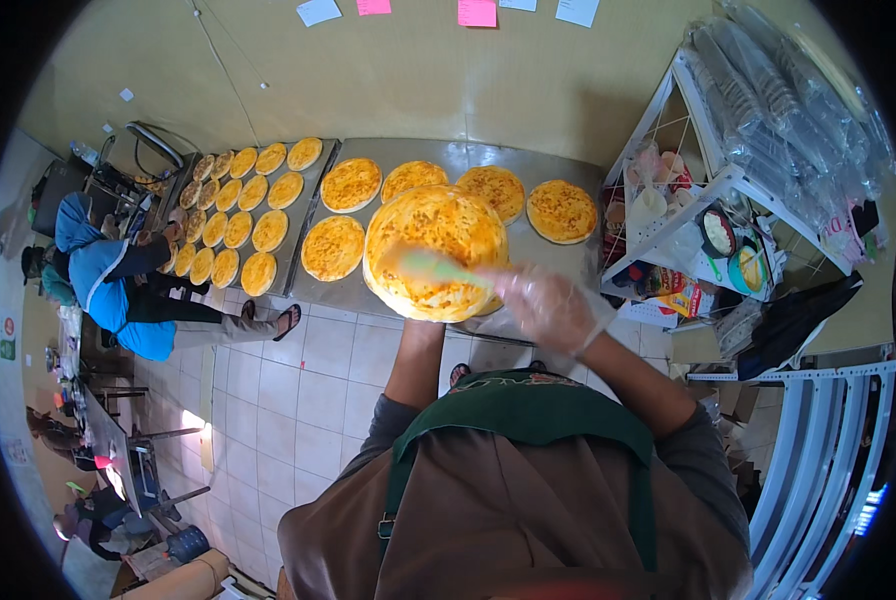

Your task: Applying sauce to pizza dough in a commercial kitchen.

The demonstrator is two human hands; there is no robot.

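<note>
A round, flat baked bread [440, 225] with a browned yellow top is held up above the steel table [568, 270]. It hides my left hand, whose forearm comes up under it from below. My right hand [549, 306], in a clear plastic glove, is closed on a pale green tool [448, 268], blurred, over the bread's top; its exact kind cannot be told. More round breads lie on the table behind and beside the raised one, among them one at the left [333, 248] and one at the right [562, 211].
Rows of smaller breads [239, 229] cover the metal surface at left, where a co-worker in blue [118, 277] stands. At right, a white rack [725, 176] bears bowls [751, 270], packets and plastic-wrapped stacks [778, 97]. Behind the table rises a wall with paper notes [477, 12].
</note>
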